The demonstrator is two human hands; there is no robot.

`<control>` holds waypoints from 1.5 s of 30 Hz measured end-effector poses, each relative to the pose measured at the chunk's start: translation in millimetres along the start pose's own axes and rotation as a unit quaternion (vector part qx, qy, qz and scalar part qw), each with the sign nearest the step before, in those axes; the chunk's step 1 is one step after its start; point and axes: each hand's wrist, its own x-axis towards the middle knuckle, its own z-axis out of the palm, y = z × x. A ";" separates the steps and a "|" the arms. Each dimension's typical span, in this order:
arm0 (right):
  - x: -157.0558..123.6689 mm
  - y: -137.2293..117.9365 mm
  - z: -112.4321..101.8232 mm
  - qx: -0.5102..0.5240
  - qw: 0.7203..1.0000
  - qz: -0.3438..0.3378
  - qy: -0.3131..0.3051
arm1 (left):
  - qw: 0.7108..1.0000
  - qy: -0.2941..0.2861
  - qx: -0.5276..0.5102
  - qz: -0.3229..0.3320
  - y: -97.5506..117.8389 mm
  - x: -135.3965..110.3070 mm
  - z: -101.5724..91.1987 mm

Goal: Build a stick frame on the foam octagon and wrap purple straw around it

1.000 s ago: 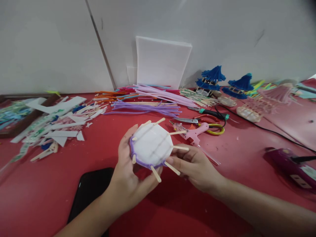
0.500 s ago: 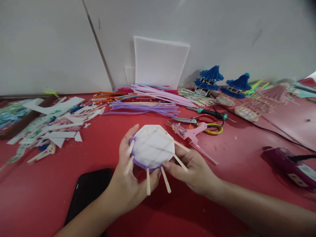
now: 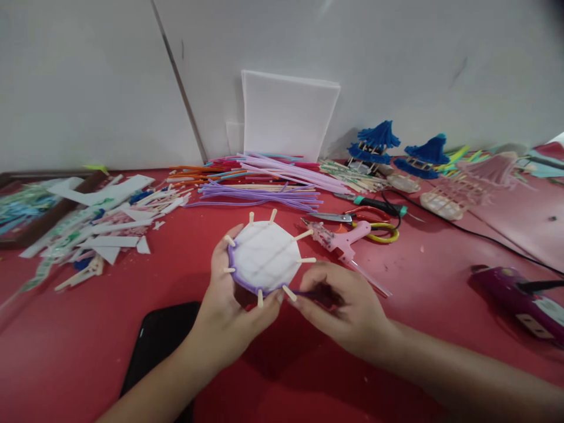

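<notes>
A white eight-sided disc faces up toward the camera, held in the air above the red tabletop, a little in front of the person's chest. A purple strip hugs its left and lower edge, and short wooden sticks poke out from the rim all the way round like spokes. Faint lines cross its white face

The left hand cups the disc from below and from the left, its fingers curled closed against the purple edge, the thumb lying up along the left side. The right hand sits just beside the disc's lower right corner, its fingers pinched shut on the loose end of the purple strip, close to one of the sticks

Under the left forearm lies a black phone. Beyond the disc are a pink glue gun, scissors and a heap of purple and pink straws. Paper scraps litter the left side, and a white sheet leans on the wall
</notes>
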 end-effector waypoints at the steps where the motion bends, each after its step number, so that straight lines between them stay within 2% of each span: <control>1: -0.5 -0.7 -1.0 -0.032 0.998 -0.050 0.005 | 1.000 -0.008 -0.015 -0.011 0.2 0.0 -0.7; 3: -0.7 -2.1 -2.2 -0.069 0.991 -0.115 0.013 | 1.000 -0.017 -0.020 -0.013 -0.2 0.1 -2.3; 5: -0.2 -3.3 -2.9 -0.079 0.988 -0.132 0.018 | 1.000 -0.022 0.006 -0.003 -1.2 0.2 -3.7; 11: 1.9 -4.9 -5.3 -0.068 0.990 -0.124 0.001 | 0.999 -0.046 0.029 0.004 -4.3 -0.5 -6.7; 15: 1.6 -5.6 -7.2 -0.079 0.990 -0.110 -0.041 | 0.997 -0.062 0.031 -0.016 -5.7 -1.7 -9.4; 19: 0.8 -5.1 -7.4 -0.083 0.990 -0.107 -0.050 | 0.995 -0.079 0.043 -0.032 -5.7 -1.8 -10.6; 23: 1.9 -3.0 -8.2 -0.072 0.989 -0.119 -0.045 | 0.997 -0.067 0.010 -0.036 -6.0 -1.3 -9.6; 27: 4.2 -0.4 -13.4 -0.086 0.988 -0.121 -0.030 | 0.993 -0.078 -0.075 -0.043 -6.0 0.3 -8.7; 31: 7.6 1.2 -22.2 -0.111 0.989 -0.098 -0.017 | 0.987 -0.075 -0.128 -0.061 -5.0 0.7 -8.2; 36: 12.1 4.1 -29.7 -0.109 0.992 -0.044 -0.039 | 0.987 -0.080 -0.116 -0.080 -3.5 -2.0 -7.3; 39: 12.7 6.8 -31.1 -0.066 0.996 0.012 -0.059 | 0.985 -0.082 -0.113 -0.099 -2.3 -4.1 -7.2; 42: 12.7 8.3 -32.2 -0.026 0.996 0.014 -0.085 | 0.981 -0.080 -0.133 -0.112 -1.8 -4.3 -8.2; 45: 13.0 8.5 -33.9 0.004 0.991 0.036 -0.126 | 0.972 -0.107 -0.167 -0.122 -3.0 -2.7 -10.3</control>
